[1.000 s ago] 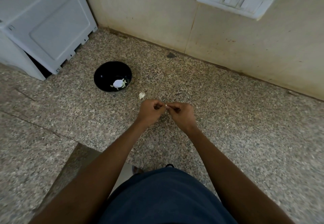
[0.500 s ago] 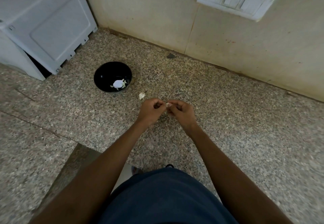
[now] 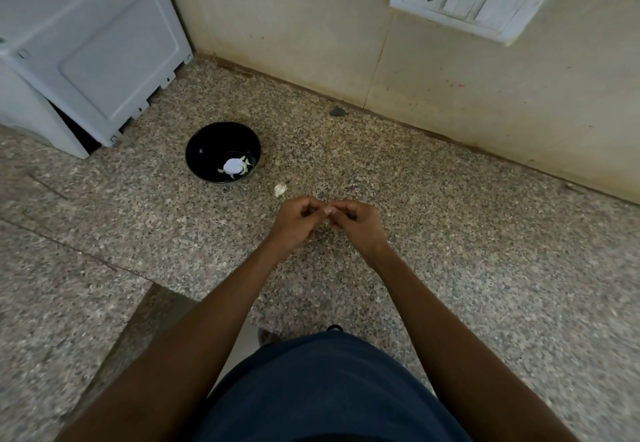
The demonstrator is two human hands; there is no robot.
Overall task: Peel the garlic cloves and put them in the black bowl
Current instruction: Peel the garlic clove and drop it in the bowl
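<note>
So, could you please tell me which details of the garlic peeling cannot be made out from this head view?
- Garlic clove: hidden between the curled fingers of the left hand and right hand; how far it is peeled is unclear.
- Pale contents of the black bowl: too small to count or identify.
- Pale scrap on the counter: too small to tell skin from clove.

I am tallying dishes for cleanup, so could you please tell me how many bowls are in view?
1: the black bowl stands on the speckled counter, left of and beyond both hands, near the white appliance. No other shows.
</note>
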